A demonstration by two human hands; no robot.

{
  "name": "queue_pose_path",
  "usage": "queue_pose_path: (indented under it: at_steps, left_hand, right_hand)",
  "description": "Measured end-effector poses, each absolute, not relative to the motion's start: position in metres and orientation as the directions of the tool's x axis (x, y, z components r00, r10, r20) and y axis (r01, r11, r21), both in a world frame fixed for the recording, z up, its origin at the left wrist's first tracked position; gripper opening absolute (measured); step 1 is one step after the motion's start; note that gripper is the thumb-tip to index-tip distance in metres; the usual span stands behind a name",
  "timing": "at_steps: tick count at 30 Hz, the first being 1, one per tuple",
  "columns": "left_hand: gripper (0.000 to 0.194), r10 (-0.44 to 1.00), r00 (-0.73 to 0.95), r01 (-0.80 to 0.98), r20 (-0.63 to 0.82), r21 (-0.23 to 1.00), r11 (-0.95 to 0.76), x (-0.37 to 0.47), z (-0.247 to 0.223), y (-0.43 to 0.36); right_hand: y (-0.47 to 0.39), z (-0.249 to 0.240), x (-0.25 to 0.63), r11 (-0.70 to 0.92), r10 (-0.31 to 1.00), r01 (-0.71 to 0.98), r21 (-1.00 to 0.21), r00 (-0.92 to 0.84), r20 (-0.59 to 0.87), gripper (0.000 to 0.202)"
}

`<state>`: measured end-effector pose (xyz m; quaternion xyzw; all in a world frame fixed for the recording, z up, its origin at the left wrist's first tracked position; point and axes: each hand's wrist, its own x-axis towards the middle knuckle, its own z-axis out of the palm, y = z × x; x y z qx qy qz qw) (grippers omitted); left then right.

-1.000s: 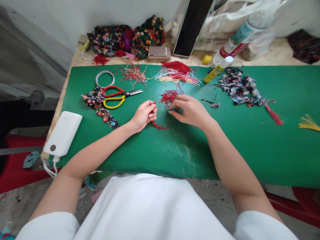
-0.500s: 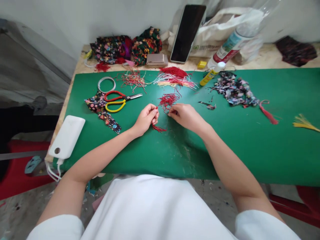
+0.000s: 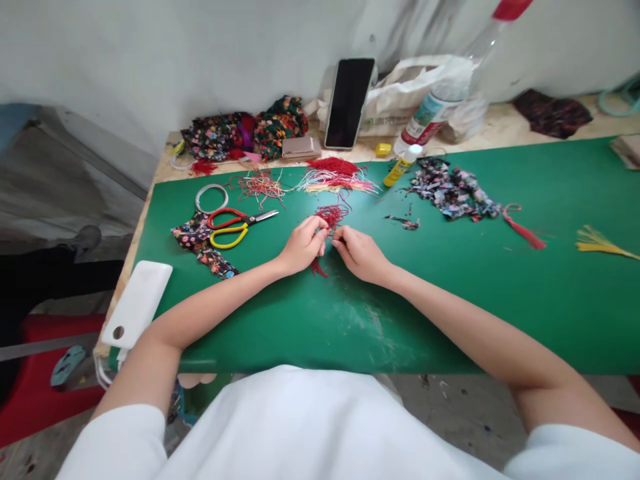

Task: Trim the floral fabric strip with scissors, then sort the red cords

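Note:
My left hand (image 3: 304, 245) is closed around a small red tassel (image 3: 319, 269), whose strands hang out below the fingers. Close beside it, my right hand (image 3: 361, 255) is closed in a pinch at the tassel's upper end; whatever lies between its fingertips is too small to make out. Just behind both hands is a loose pile of red threads (image 3: 332, 214). Scissors (image 3: 245, 220) with one red and one yellow handle rest to the left, partly on a strip of floral cloth (image 3: 193, 235).
Farther back lie bundles of coloured threads (image 3: 337, 177), a glue stick (image 3: 403, 165), a leaning phone (image 3: 350, 103) and a plastic bottle (image 3: 425, 120). A tape ring (image 3: 198, 200) and white power bank (image 3: 143, 300) are left; floral scraps (image 3: 453, 190) and a pink tassel (image 3: 525, 230) right.
My right hand has come in closer to the left, so their fingertips almost meet. The camera view has shifted, with the back of the table now lower in the picture.

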<state>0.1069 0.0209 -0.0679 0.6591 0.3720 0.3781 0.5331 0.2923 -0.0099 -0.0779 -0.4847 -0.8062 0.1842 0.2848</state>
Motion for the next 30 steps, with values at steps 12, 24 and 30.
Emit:
queue_pose_path:
  at_steps: [12,24,30]
  left_hand:
    - [0.019,0.747,0.664,0.075,0.04,0.99,-0.121,0.0969,-0.0681,0.0225]
    - [0.033,0.776,0.629,-0.088,-0.046,0.987,0.131,0.099,-0.0671,0.0279]
    - [0.033,0.763,0.646,-0.077,0.02,0.996,0.039,0.0986,-0.0708,0.0264]
  right_hand:
    - [-0.0079,-0.0755,0.2958,0.458,0.88,0.575,-0.678,-0.402,0.254,0.015]
    - [-0.0104,-0.0688,0.2967,0.453,0.875,0.514,-0.728,-0.413,0.253,0.012]
    - [-0.0109,-0.0702,0.2948,0.459,0.878,0.557,-0.692,-0.402,0.259,0.014]
